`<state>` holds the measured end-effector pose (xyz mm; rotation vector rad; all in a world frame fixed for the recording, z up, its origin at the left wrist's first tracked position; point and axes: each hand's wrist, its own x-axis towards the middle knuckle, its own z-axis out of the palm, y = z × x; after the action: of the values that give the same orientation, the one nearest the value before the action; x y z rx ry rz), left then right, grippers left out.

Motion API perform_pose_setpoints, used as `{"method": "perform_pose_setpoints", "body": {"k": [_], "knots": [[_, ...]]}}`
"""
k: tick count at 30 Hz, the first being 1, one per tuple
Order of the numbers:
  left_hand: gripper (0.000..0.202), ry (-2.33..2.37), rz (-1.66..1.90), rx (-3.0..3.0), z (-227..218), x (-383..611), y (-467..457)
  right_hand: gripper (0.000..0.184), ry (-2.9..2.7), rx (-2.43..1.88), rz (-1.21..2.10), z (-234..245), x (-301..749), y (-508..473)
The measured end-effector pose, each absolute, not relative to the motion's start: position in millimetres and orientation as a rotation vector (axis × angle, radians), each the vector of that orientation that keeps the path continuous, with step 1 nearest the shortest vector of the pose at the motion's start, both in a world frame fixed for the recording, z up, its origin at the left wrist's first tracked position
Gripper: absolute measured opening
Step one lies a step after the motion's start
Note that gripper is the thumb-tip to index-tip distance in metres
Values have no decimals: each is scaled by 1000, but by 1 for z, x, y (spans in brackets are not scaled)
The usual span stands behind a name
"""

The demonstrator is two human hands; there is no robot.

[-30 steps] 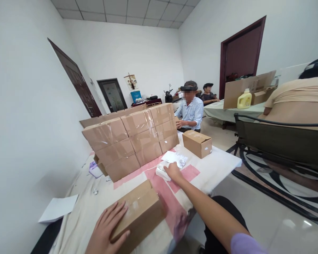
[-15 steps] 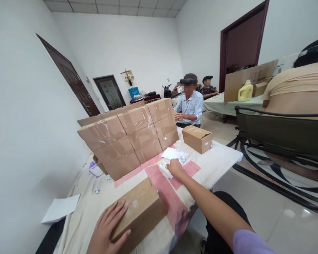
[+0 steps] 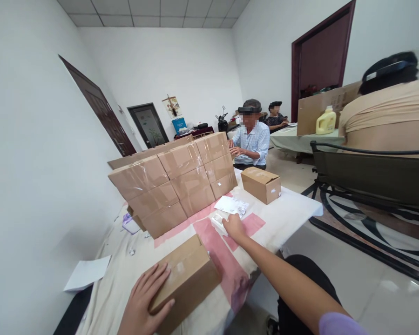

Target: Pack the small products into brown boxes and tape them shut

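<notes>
My left hand lies on the near end of a closed cardboard box, fingers stretched over its top and thumb along the side facing me. Farther out, the fingers of my right hand are curled at the end of a small white, shiny item low on the table; its kind I cannot make out. Just beyond that hand are a white sheet and a crumpled whitish bit. Behind the near box stands a stack of taped cardboard boxes.
Another cardboard box sits at the table's right side. Across the table is a person in a light shirt. To the right, someone sits in a dark-framed chair. White paper lies at the left edge.
My view has shifted slightly. My right hand has drawn back a little at the white item, while my left hand stays on the box. The seated person at right has moved leftward.
</notes>
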<state>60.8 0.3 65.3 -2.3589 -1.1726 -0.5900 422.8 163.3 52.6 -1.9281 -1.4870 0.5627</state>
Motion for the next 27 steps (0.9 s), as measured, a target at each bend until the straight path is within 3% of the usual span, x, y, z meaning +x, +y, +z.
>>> {"method": "perform_pose_setpoints", "body": {"k": [21,27], "knots": [[61,-1350,-502,-2315,57,58,-5,11,-1299,-1707,959,32,429,171],[59,-1378,-513,-2311,53,57,-4,18,-1271,-1717,1003,40,432,165]]}}
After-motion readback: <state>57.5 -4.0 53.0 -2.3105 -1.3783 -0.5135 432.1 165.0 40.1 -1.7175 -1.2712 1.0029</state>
